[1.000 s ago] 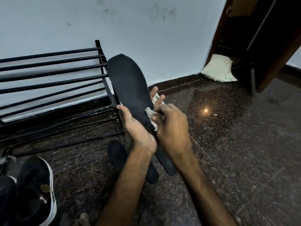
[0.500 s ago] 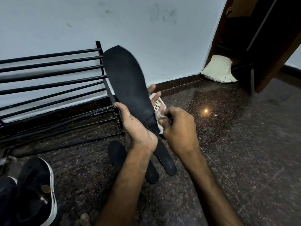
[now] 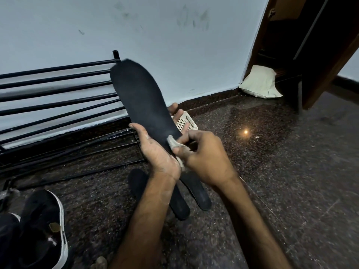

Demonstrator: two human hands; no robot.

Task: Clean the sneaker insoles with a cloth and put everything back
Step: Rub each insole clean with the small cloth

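Observation:
A long black insole point(image 3: 139, 98) stands tilted up in the middle of the view, toe end high against the rack. My left hand point(image 3: 157, 152) grips it at mid-length, thumb on the near face and fingers behind. My right hand point(image 3: 204, 158) pinches a small grey-white cloth point(image 3: 172, 144) and presses it on the insole's right edge. A second black insole point(image 3: 182, 208) lies flat on the floor under my forearms. One black sneaker with a white sole point(image 3: 44, 228) sits at the lower left.
A black metal shoe rack point(image 3: 58, 94) runs along the pale wall on the left. A small white lattice basket point(image 3: 186, 121) stands behind my hands. A pale pillow-like bag point(image 3: 260, 82) lies in the corner by a dark wooden door frame point(image 3: 330, 70). The floor is dark speckled stone.
The cloth in my right hand slid down the insole's edge and has come back up toward mid-length. The insole rose a little and has dropped slightly again.

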